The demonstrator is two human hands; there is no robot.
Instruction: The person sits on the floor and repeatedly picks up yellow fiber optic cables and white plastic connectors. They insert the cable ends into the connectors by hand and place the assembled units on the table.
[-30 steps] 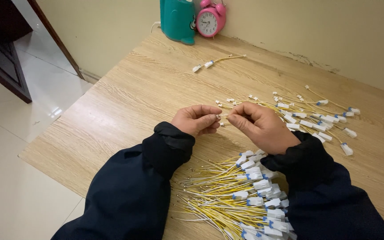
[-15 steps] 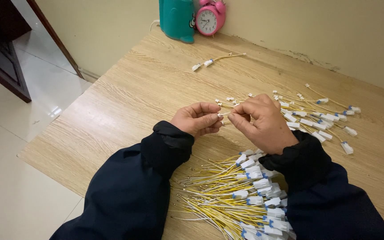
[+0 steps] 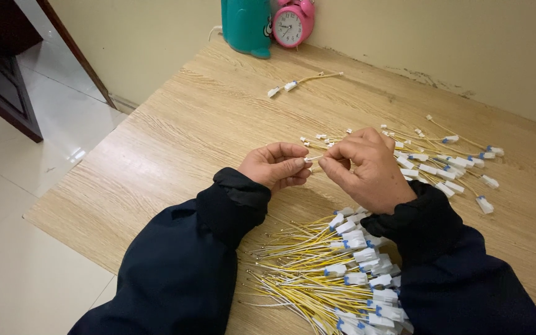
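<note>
Pale wood-grain table (image 3: pixel 175 155) is backed by a cream wall, a teal container (image 3: pixel 246 25) and a pink clock (image 3: pixel 291 23). A small white connector piece (image 3: pixel 313 159) is pinched between left hand (image 3: pixel 275 166) and right hand (image 3: pixel 367 170), above the table's middle; steady fingertip alignment is judged best. Thin yellow wires with boxy white plastic plugs are heaped below (image 3: pixel 330 273) and at right (image 3: pixel 448 164).

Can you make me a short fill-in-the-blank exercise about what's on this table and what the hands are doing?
1. The left hand and right hand pinch a small white piece ____ them.
2. The big pile of yellow wires lies nearest the person, under the ____ forearm.
3. The alarm clock against the wall is ____.
4. The table is made of ____.

Missing words: between; right; pink; wood
</note>
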